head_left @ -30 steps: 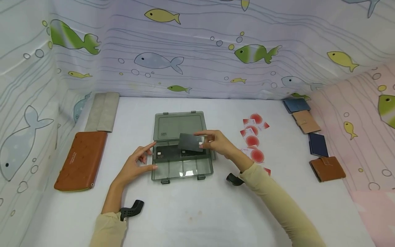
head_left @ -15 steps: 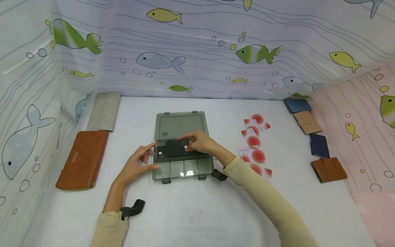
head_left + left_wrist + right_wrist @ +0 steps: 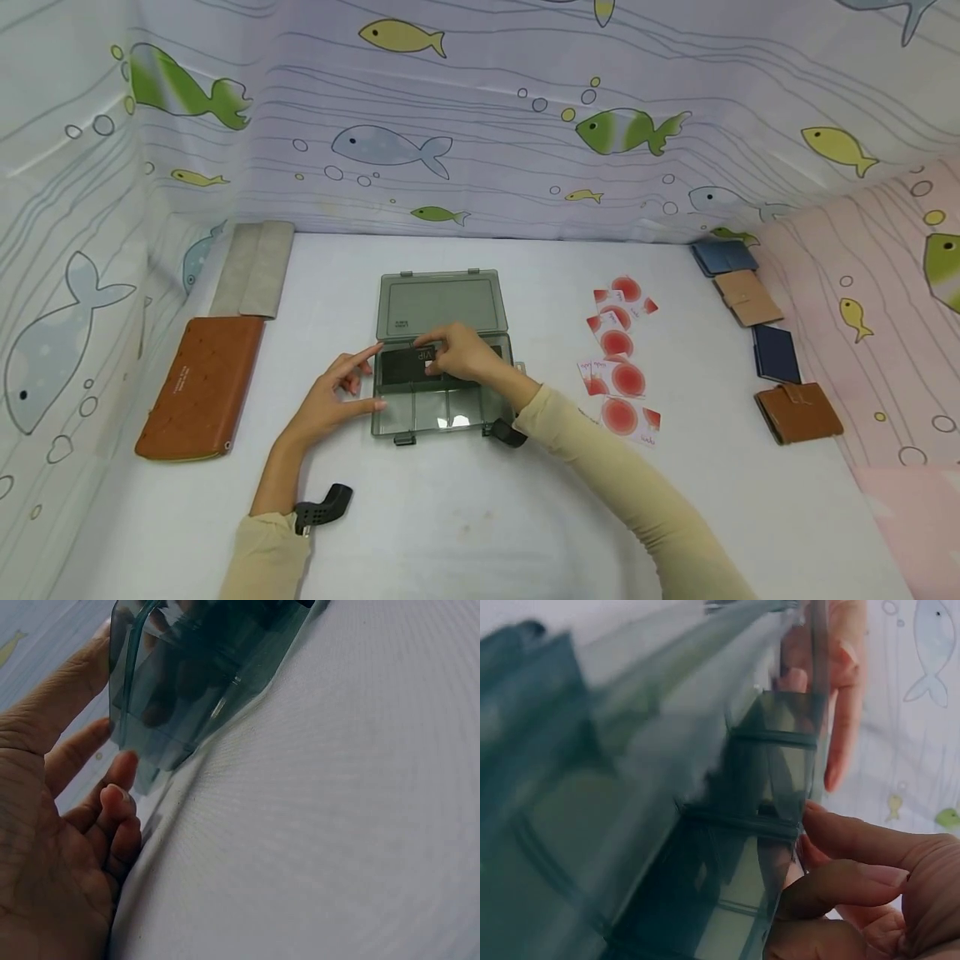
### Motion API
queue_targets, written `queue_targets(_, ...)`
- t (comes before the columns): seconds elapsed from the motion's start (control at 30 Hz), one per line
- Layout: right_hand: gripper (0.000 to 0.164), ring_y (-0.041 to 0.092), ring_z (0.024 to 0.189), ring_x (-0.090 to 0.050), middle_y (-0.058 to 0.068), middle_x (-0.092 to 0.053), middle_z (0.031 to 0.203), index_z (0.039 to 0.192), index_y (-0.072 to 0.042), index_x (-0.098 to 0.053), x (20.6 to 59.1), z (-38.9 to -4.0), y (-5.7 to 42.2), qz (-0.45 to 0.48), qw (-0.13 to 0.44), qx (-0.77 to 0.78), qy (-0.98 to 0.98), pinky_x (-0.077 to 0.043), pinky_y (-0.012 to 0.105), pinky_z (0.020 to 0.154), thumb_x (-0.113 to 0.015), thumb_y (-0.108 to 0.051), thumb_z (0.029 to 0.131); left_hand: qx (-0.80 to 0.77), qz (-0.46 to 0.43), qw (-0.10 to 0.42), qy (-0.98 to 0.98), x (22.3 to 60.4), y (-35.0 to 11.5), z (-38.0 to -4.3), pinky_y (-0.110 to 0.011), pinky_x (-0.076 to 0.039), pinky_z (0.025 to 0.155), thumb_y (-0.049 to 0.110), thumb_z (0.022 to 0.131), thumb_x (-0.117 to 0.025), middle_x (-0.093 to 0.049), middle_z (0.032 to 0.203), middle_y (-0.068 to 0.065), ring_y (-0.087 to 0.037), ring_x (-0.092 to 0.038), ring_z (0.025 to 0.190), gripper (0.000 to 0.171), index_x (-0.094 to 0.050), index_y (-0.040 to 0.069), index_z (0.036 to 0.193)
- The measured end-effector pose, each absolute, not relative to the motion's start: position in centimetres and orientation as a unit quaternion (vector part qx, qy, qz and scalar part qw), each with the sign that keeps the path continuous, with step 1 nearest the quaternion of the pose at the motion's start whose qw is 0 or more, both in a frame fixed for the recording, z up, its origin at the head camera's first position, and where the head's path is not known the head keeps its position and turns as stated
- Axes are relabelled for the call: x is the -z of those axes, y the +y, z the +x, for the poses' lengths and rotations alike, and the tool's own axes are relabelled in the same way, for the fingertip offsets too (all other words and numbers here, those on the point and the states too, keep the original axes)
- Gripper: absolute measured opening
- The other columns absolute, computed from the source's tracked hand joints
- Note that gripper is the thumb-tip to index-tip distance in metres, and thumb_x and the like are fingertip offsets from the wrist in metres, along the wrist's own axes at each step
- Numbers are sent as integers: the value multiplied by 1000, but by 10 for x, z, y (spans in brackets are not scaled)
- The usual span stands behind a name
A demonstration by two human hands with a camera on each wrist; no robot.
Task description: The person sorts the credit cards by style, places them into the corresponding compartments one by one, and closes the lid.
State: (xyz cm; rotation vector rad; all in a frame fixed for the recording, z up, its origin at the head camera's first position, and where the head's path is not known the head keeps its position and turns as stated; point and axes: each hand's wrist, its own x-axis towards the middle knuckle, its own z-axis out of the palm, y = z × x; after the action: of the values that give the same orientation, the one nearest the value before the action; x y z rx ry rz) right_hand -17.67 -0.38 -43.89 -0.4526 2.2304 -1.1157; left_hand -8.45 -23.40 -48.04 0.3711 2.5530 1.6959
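A translucent grey-green plastic box (image 3: 442,304) lies with its lid folded back. Dark cards (image 3: 397,367) fill its rear section, and the front part is split into small compartments. My right hand (image 3: 465,354) reaches over the box and pinches a black VIP card (image 3: 425,355) between thumb and index finger, low over the rear section's left part. At the left side, my left hand (image 3: 333,396) touches the box edge with extended thumb and index finger, its other fingers loosely bent. In the right wrist view the box's wall and dividers (image 3: 780,739) hide most of the card.
Several red-and-white cards (image 3: 628,379) lie scattered to the right. Beyond them is a column of small wallets, including a brown one (image 3: 799,412) and a dark blue one (image 3: 776,352). A large brown wallet (image 3: 198,387) and a grey folded case (image 3: 252,269) lie left.
My right hand has carried the black card leftward and lowered it into the box's rear section, turning it so its VIP print appears upside down. My left hand has stayed at the box's edge.
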Motion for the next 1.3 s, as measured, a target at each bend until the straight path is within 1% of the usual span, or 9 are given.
queue_targets(0.13,49,8,44,-32,-4,-40,49,131,-13,-66,439,-175,-5,-181,287,395,854,-29,22,46,-77,-3,84,-543,116,24,831,499,-240,-89,-31,-34,73,-2,76,-82,-47,109,-19,-26,-35,79,81,-45,4,148)
queue_targets(0.2,49,9,44,-37,-2,-50,52,132,-14,-65,439,-174,-3,-183,286,386,858,-33,21,46,-76,-6,85,-540,114,24,833,505,-242,-90,-30,-34,73,0,76,-83,-47,110,-15,-22,-36,78,82,-45,8,149)
queue_targets(0.3,47,16,46,-48,6,-68,67,134,-15,-64,435,-173,4,-174,291,391,855,-38,22,48,-73,-7,88,-541,113,25,833,507,-244,-91,-28,-34,73,4,76,-84,-47,109,-11,-19,-36,78,83,-46,12,150)
queue_targets(0.4,45,23,49,-55,11,-75,86,135,-15,-63,429,-173,19,-167,290,405,851,-43,25,50,-71,-9,91,-544,113,24,831,507,-244,-90,-28,-34,72,6,76,-85,-47,109,-10,-18,-36,78,83,-47,13,149)
queue_targets(0.53,42,18,52,-53,10,-74,91,132,-15,-66,423,-174,52,-180,249,405,861,-43,25,52,-72,-13,91,-544,112,21,831,507,-244,-90,-28,-33,71,7,76,-85,-48,109,-10,-18,-36,77,82,-47,14,149)
queue_targets(0.77,40,12,59,-47,7,-70,87,124,-8,-69,427,-174,132,-199,161,435,863,-35,25,55,-78,-13,85,-541,111,28,833,507,-243,-91,-29,-33,72,9,77,-85,-47,110,-9,-18,-36,78,81,-47,13,149)
queue_targets(0.93,41,11,54,-41,8,-69,92,125,-9,-68,440,-170,190,-178,155,455,858,-35,23,51,-78,-14,86,-543,102,32,833,507,-243,-91,-28,-33,72,9,76,-86,-47,110,-8,-15,-37,78,82,-47,16,149)
queue_targets(1.13,42,15,67,-49,11,-62,98,130,-7,-65,461,-164,250,-155,165,448,865,-41,22,55,-74,-13,89,-544,101,29,832,507,-243,-91,-28,-32,72,8,76,-85,-47,109,-6,-16,-36,78,82,-47,17,149)
queue_targets(1.3,44,17,74,-50,10,-54,93,131,-7,-64,473,-156,285,-128,155,441,875,-43,23,62,-74,-18,90,-547,97,35,831,507,-243,-91,-27,-33,74,7,77,-85,-48,112,-7,-18,-35,79,83,-46,17,150)
